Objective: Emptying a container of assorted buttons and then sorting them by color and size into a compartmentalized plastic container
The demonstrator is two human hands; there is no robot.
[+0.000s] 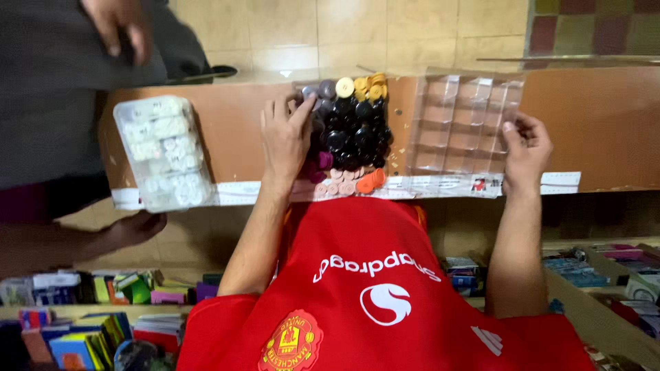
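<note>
Counter (pixel 605 130): brown, carries all items. Button box (pixel 350 130) at centre, w/ clear lid (pixel 460 127) swung open to its right. 2nd box (pixel 163 152), white buttons, far left. Left hand (pixel 285 134): fingers spread flat on buttons, nothing gripped. Right hand (pixel 526 148): pinching lid edge.

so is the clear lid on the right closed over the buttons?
No, the clear lid lies flipped open beside the buttons, its edge held by the right hand.
</note>
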